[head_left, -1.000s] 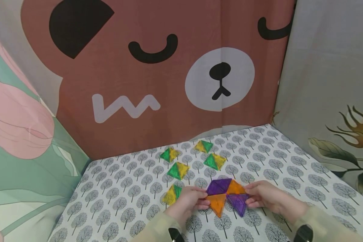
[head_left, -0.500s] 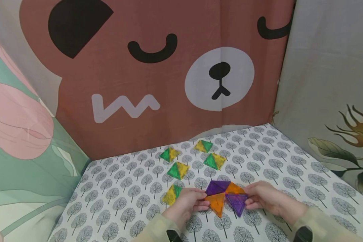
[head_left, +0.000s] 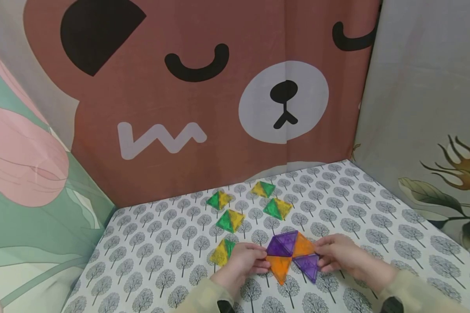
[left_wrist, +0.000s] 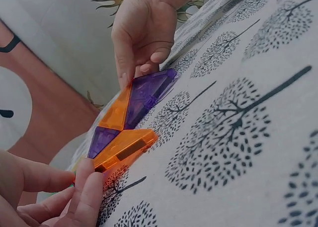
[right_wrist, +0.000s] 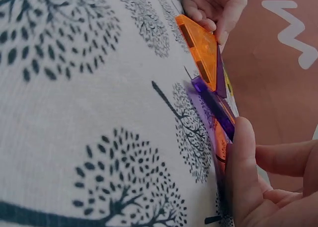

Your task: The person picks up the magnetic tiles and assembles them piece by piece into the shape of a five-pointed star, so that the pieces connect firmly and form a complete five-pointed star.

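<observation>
Purple magnetic tiles [head_left: 283, 243], a left orange triangular magnetic tile [head_left: 280, 266], a right orange tile [head_left: 303, 245] and a lower purple tile [head_left: 307, 266] are joined point to point in a fan. My left hand [head_left: 244, 261] pinches the fan's left corner, where orange and purple meet; the wrist view shows thumb and fingers at that edge [left_wrist: 107, 160]. At the opposite corner my right hand [head_left: 338, 254] pinches the right orange and lower purple tiles. In the right wrist view the lower purple tile [right_wrist: 214, 105] stands tilted, its near edge raised above the cloth.
Several green-and-yellow tile pairs lie behind and left: one [head_left: 224, 252] right beside my left hand, others [head_left: 230, 220], [head_left: 219, 200], the pair [head_left: 278, 208] and the pair [head_left: 263, 189] farther back. A tree-print cloth [head_left: 149, 269] covers the table; a bear-print curtain [head_left: 149, 100] hangs behind.
The joined tiles have tilted in my hands: the upper purple ones dipped, then rose, and the lower orange and purple tips moved slightly toward me. Both hands keep their hold.
</observation>
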A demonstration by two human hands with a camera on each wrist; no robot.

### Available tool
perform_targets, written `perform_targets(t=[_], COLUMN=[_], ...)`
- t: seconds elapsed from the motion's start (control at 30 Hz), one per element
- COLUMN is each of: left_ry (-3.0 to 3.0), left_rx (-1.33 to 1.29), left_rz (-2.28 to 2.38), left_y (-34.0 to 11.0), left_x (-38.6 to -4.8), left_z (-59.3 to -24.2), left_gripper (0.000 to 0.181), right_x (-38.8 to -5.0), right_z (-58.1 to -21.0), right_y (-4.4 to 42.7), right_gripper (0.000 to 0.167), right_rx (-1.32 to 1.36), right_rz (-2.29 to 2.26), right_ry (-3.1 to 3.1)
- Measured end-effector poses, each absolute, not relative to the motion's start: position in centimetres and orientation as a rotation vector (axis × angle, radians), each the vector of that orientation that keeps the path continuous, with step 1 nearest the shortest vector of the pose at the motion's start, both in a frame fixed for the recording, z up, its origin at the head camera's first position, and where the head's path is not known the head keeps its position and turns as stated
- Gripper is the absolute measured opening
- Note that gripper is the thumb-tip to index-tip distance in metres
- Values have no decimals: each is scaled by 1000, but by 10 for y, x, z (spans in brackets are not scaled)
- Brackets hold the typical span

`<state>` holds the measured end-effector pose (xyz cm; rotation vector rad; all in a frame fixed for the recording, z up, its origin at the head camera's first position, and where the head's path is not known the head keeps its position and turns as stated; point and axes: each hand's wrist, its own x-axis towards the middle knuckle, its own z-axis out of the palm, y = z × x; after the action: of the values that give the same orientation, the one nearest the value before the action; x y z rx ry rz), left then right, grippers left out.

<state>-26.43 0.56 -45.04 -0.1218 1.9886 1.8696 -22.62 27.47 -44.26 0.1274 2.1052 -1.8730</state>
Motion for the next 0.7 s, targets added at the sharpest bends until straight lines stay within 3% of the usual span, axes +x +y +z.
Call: perform_targets(t=[0.4,0.7], left_ry=[1986,1941], left_rx=[-130,-169], left_rz=[1900,1898], left_y=[5,4], left_x=[-265,-265], left_z=[-451,-448], left_gripper=[16,16], right_x=[-228,-226], right_z=[-444,-446], right_y=[270,271], right_gripper=[37,42], right_rx=[307,266], right_rz=[-1944,-1977], right_ry=[2091,2018])
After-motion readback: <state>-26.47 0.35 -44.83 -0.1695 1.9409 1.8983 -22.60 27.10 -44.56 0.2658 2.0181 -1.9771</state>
